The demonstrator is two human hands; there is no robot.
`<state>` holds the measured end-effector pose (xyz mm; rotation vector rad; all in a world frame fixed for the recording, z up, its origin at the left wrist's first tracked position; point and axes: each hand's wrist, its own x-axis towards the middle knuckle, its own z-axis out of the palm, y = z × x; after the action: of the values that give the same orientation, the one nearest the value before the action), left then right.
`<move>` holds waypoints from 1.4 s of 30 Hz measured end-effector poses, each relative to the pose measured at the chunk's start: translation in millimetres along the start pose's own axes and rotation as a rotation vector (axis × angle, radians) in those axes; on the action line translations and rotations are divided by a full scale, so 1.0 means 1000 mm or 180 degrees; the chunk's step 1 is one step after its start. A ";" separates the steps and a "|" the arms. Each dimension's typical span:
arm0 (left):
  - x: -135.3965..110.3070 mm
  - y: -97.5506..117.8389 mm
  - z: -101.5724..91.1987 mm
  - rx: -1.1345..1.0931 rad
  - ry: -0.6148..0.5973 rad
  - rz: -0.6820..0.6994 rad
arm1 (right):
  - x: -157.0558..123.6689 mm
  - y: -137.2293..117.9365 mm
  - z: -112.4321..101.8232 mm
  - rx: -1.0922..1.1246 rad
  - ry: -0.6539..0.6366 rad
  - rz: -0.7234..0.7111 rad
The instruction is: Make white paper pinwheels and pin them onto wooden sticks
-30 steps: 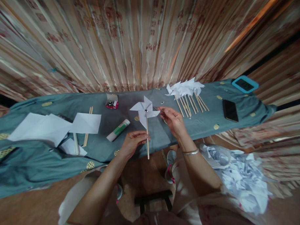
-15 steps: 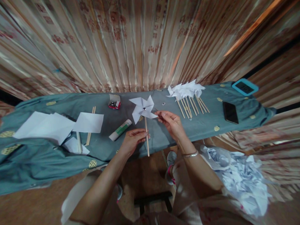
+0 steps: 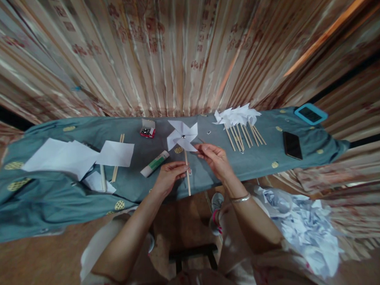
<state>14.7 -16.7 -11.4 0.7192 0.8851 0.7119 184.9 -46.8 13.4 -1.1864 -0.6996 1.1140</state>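
Note:
A white paper pinwheel with a dark, shiny pin at its centre stands out over the table. Its thin wooden stick is pinched between the thumb and fingers of my left hand, below the paper blades. My right hand is at the lower right blade, its fingertips drawn together at or against the blade's tip. Whether they grip the paper or something small is hidden. Left of the pinwheel lie a green-and-white glue stick and a small open red box of shiny pins.
Several pinwheels lie in a row at the back right, beside a phone and a blue-framed device. Paper sheets and loose sticks lie left. A bag of crumpled paper stands below the table's right side.
The pinwheel's blades have turned about the pin. My left hand still holds the stick, and my right fingertips stay near the blade tips. The view has shifted slightly.

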 end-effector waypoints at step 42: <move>-0.001 0.000 -0.013 -0.0152 0.0476 0.0613 | -0.027 0.044 0.013 -0.1712 -0.0863 0.0073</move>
<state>3.5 -13.8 -16.5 0.7214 0.9394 0.9653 151.5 -68.2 -21.5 -1.5067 -1.2519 1.1538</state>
